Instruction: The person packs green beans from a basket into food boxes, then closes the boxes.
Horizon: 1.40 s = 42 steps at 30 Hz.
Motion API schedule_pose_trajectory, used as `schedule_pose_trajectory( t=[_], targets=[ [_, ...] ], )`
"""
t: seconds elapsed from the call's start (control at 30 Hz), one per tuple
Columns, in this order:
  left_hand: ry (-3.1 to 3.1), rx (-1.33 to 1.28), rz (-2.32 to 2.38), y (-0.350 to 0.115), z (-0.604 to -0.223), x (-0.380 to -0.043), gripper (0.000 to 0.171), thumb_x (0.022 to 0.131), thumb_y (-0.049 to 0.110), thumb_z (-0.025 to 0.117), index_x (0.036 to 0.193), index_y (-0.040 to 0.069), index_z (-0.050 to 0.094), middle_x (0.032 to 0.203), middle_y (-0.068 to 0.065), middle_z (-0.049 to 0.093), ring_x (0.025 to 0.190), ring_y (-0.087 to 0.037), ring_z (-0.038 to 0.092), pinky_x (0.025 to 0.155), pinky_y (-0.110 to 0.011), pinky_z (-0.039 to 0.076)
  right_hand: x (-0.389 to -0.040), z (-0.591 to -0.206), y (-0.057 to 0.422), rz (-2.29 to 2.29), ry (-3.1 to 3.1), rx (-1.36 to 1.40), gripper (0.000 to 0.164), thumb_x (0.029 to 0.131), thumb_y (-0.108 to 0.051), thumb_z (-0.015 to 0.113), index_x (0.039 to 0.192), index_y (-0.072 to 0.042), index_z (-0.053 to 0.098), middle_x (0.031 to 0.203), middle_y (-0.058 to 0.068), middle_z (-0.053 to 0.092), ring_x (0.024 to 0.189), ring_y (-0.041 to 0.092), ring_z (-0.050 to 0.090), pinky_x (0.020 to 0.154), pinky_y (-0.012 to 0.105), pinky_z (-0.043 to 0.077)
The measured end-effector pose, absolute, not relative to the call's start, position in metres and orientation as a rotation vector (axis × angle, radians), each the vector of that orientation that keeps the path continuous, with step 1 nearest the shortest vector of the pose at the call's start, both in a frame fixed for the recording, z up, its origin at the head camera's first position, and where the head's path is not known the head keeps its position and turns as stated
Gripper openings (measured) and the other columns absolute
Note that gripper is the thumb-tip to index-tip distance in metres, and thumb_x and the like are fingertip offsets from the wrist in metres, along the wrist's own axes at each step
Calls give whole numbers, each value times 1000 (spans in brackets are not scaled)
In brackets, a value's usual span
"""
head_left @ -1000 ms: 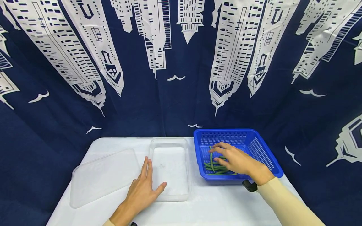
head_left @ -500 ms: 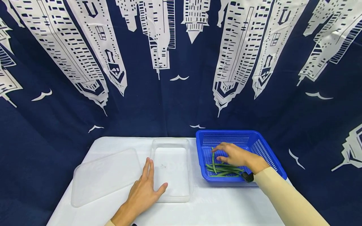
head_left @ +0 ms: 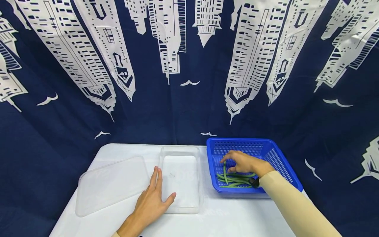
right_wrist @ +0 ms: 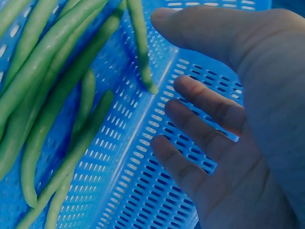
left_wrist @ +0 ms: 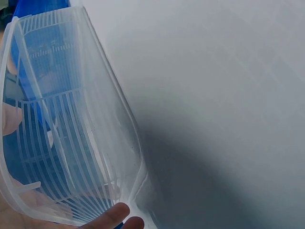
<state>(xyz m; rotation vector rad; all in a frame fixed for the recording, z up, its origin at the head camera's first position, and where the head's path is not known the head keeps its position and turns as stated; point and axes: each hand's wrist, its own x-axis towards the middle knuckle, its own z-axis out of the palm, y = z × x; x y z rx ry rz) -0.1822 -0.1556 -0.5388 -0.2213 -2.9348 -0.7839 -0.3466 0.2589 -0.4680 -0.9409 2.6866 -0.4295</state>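
Free room over clear container [head_left: 181,181], blue basket wall [head_left: 211,167] between it and right grip [head_left: 244,162]

The basket [head_left: 240,140] is glossy plastic, the beans [right_wrist: 45,56] smooth.

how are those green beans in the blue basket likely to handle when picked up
The green beans look slim, so each is probably light for its length. They look firm and only gently curved, so likely more springy than floppy. Their smooth, rounded sides may let them slip or roll a little.
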Motion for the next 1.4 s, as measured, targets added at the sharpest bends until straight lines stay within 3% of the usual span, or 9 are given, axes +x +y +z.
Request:
schedule_pose_trajectory(
  t=[0.5,0.67,0.77,0.9,1.0,1.1,1.17,1.4],
  targets=[
    [-2950,-207,-801,-156,-538,-180,113,107,63,75,186,2,20,198,-17,12,67,-16,64,57,-31,50,-359,-479,246,-359,2636,-978,42,91,-8,98,131,-18,89,140,7,80,141,38,71,127,63,54],
    [-2951,-206,-798,-155,-538,-180,113,107,62,75,186,2,21,198,-17,13,67,-17,63,60,-33,52,-359,-484,244,-356,2651,-1014,39,87,-8,100,122,-21,91,131,2,81,133,32,73,124,59,56],
    [-2942,-214,-780,-155,-538,-180,112,107,63,75,185,1,23,197,-18,15,80,-24,74,64,-38,56,-360,-487,245,-356,2656,-1048,34,85,-9,101,114,-23,92,122,-2,80,126,26,74,120,54,59],
    [-2920,-228,-782,-154,-540,-180,111,108,61,75,184,-1,24,197,-19,16,110,-41,82,75,-49,65,-361,-487,246,-362,2654,-1091,24,85,-6,100,103,-21,93,113,-5,79,117,20,73,114,47,61],
    [-2910,-234,-811,-154,-541,-180,110,109,59,74,184,-1,22,197,-19,14,135,-51,76,92,-59,68,-360,-487,247,-357,2657,-1135,20,85,-6,100,96,-20,92,108,-5,78,111,18,73,110,45,62],
    [-2899,-242,-847,-154,-543,-180,110,110,57,74,184,-2,20,197,-20,12,159,-52,60,107,-63,66,-360,-487,248,-355,2667,-1123,20,86,-5,100,95,-20,91,105,-6,77,109,17,72,110,45,62],
    [-2892,-243,-862,-154,-543,-180,109,110,55,74,185,-2,20,197,-20,11,165,-51,53,113,-61,64,-360,-487,248,-361,2674,-1086,21,87,-4,99,95,-21,91,106,-6,77,111,16,72,111,48,62],
    [-2876,-236,-886,-153,-545,-181,107,111,52,74,185,-2,19,197,-19,11,166,-50,53,118,-61,61,-361,-481,251,-442,2682,-954,17,97,-1,91,101,-17,87,110,-5,79,114,25,73,111,54,62]
  ],
)
